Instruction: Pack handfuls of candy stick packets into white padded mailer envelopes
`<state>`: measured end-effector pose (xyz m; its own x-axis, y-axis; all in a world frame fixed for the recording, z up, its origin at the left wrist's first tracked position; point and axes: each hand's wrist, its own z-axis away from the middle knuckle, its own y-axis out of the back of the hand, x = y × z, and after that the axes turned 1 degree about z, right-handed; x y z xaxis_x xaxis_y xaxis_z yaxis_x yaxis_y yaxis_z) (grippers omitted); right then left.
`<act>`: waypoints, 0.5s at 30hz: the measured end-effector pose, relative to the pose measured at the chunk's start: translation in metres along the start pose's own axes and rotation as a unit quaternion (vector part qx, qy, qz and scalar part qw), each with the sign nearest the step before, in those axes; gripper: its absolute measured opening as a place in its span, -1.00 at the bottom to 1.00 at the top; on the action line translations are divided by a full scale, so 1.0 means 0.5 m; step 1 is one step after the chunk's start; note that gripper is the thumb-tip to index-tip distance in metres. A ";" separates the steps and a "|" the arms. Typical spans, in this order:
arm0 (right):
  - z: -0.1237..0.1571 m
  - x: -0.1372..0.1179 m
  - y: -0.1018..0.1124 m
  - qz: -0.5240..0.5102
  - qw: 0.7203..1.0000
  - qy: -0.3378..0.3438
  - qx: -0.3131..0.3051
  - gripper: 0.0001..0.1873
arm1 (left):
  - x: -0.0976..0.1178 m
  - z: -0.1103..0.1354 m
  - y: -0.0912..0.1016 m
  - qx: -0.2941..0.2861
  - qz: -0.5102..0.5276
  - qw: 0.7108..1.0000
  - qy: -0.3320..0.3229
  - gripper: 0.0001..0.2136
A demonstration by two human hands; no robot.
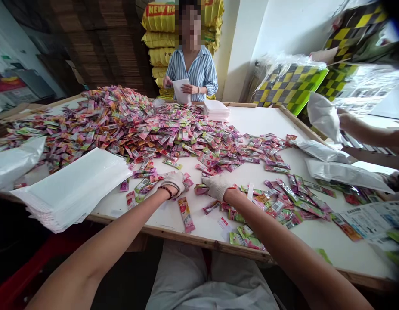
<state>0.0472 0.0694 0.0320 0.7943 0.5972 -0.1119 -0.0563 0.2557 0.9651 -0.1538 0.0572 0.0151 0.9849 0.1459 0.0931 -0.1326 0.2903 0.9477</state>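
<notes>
My left hand (176, 182), in a white knit glove with a dark bead bracelet at the wrist, is curled over a few small printed sachets (187, 182) at the near side of the table. My right hand (216, 186), gloved as well, has its fingers bent round sachets (201, 189) just to the right. Glove and sachets partly hide the fingertips of both hands. A single orange and pink sachet (185, 214) lies flat between my forearms. Behind both hands spreads a large heap of pink, purple and green sachets (122, 120).
A stack of white bags (79, 185) overhangs the table edge at left. Loose sachets (283, 202) and filled white bags (344, 172) lie right, near another person's arms (367, 129). Opposite, a person in a striped shirt (193, 69) holds a white bag (181, 89) beside stacked bags (216, 110).
</notes>
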 end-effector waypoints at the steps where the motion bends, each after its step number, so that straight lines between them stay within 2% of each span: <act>1: 0.000 -0.003 -0.003 -0.002 1.000 0.000 0.000 -0.65 | -0.003 -0.003 -0.006 -0.002 -0.003 1.000 -0.009 -0.64; 6: 0.012 0.024 -0.001 -0.011 1.000 0.004 0.018 -0.68 | -0.022 0.013 0.003 0.030 0.006 0.997 -0.066 -0.73; 9: 0.027 0.059 0.006 -0.040 0.998 -0.002 0.041 -0.69 | -0.032 0.060 0.020 0.051 0.045 0.981 -0.181 -0.77; 12: 0.055 0.079 0.007 -0.057 0.998 0.009 0.035 -0.71 | -0.033 0.119 0.018 0.009 0.055 0.950 -0.308 -0.78; 15: 0.084 0.069 0.001 -0.009 0.999 0.049 0.003 -0.61 | -0.025 0.160 -0.003 -0.031 -0.023 0.928 -0.370 -0.64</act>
<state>0.0998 0.0583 0.0383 0.7321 0.6642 -0.1509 -0.0395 0.2626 0.9641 -0.1569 -0.0205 0.0369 0.7933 -0.5512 0.2586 -0.0719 0.3369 0.9388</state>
